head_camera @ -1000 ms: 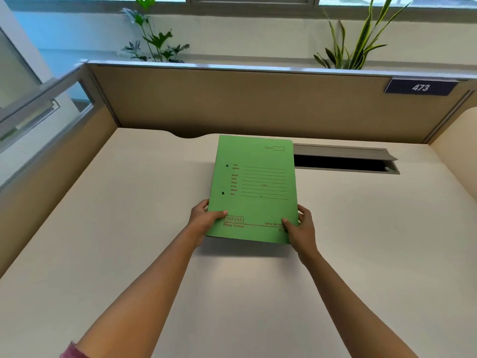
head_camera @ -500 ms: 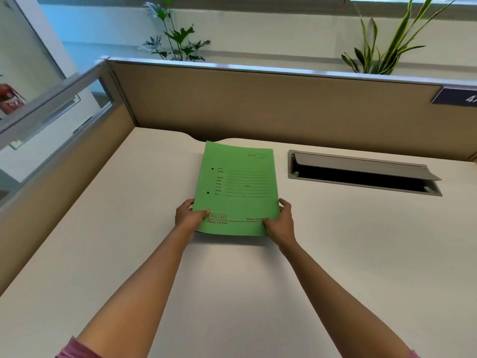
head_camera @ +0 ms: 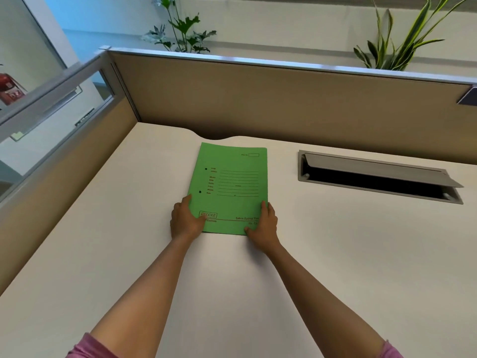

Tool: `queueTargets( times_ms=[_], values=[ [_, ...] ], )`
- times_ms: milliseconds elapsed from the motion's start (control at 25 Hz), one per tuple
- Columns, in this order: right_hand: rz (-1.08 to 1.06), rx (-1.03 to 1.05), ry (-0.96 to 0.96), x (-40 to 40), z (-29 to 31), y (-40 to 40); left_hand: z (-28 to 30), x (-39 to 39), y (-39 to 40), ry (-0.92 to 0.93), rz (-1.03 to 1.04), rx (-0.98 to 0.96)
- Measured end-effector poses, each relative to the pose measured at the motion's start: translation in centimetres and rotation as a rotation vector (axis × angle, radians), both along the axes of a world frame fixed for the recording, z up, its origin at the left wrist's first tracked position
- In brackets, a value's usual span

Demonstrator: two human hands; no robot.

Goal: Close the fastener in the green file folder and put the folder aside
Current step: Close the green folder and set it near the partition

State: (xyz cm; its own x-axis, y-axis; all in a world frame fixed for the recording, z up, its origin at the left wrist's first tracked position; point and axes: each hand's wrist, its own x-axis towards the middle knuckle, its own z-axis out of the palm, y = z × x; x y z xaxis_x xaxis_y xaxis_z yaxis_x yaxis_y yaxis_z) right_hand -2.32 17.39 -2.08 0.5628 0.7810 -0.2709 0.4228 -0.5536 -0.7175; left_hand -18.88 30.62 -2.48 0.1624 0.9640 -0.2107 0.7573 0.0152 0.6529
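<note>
Since a second ago, both hands have carried the green file folder (head_camera: 229,188) toward the far left of the desk (head_camera: 335,254), and it is now looking flat on the surface rather than lifted, with no shadow gap under its near edge.

Seen from the head camera, the folder is lying closed, cover up, near the back of the desk and just short of the scalloped notch in the desk's rear edge. It is thin matte card, rectangular with softly rounded far corners, and it is carrying ruled lines, two dark punch holes down its left side and a red printed band near the bottom. The desk is showing a smooth, pale cream laminate. Well to the folder's right, a long grey metal cable slot (head_camera: 374,177) is sitting with its flap tilted up over a dark opening. Tan fabric partition panels (head_camera: 258,99) with a brushed metal rail are standing behind, with leafy plants (head_camera: 180,29) above them.

The left hand (head_camera: 184,222) is gripping the folder's near left corner, thumb lying on the cover and fingers curled along the edge. The right hand (head_camera: 264,224) is pinching the near right corner likewise, fingers narrow against the side edge. Pink sleeves are showing at the bottom.
</note>
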Motion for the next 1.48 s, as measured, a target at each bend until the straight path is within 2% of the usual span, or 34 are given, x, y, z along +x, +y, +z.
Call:
queueTargets(
  times_ms=[80, 240, 560, 960, 1160, 1480],
  values=[
    [0.014, -0.048, -0.085, -0.2, -0.5, 0.5, -0.5, -0.1, 0.3, 0.054, -0.091, 0.01],
    [0.078, -0.025, -0.178, -0.8, -1.6, 0.2, -1.4, 0.5, -0.6, 0.21, -0.108, 0.063],
    [0.223, -0.05, -0.354, -1.0, -3.4, -1.8, -2.8, 2.0, -3.6, 0.333, -0.341, -0.028],
    [0.362, -0.143, -0.311, 0.6, -2.4, -1.9, -1.7, 2.1, -5.1, 0.38, -0.407, -0.08],
    [0.438, -0.191, -0.356, 1.7, -0.9, -1.9, -1.1, 1.9, -5.7, 0.436, -0.417, -0.011],
    [0.246, -0.036, -0.496, 2.9, 0.1, -5.9, 1.5, 3.5, -7.7, 0.53, -0.527, 0.105]
  ],
)
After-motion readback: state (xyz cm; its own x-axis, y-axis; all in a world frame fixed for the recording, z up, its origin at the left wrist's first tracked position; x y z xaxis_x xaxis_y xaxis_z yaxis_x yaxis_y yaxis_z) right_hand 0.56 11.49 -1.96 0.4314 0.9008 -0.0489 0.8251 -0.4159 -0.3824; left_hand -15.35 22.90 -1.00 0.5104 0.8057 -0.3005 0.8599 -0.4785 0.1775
